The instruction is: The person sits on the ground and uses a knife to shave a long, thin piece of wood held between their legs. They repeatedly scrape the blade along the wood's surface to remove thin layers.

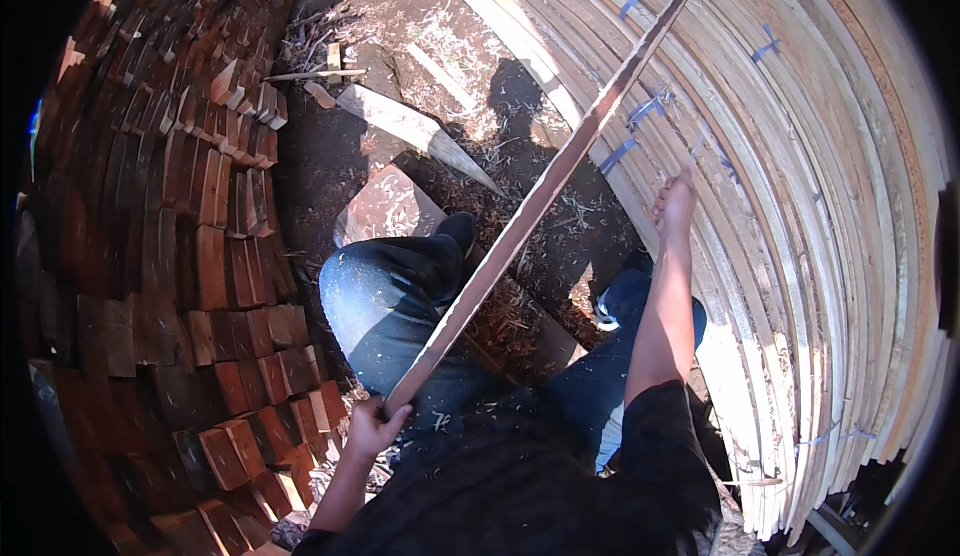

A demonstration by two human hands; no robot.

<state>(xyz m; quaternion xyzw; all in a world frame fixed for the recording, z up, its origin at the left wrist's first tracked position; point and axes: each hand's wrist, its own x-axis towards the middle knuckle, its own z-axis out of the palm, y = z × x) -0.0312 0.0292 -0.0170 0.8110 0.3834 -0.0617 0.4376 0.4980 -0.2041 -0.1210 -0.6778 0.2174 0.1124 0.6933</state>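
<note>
My left hand (372,428) is closed round the near end of a long, narrow wooden strip (545,188). The strip has a brown face and pale, ragged edges, and slants up across the view to the far right, over the bundled slats. My right hand (677,199) is above the stack of long pale slats (790,286), its fingers curled in. Whatever those fingers hold, if anything, is too small to make out. Close to them are a blue tie (645,109) and a second blue tie (618,156) on the slats.
At left rises a high stack of reddish-brown wood blocks (215,256). On the shavings-strewn ground lie a pointed board (415,131), a reddish slab (390,206) and a thin pale offcut (440,76). My knee (365,296) is bent beside the strip.
</note>
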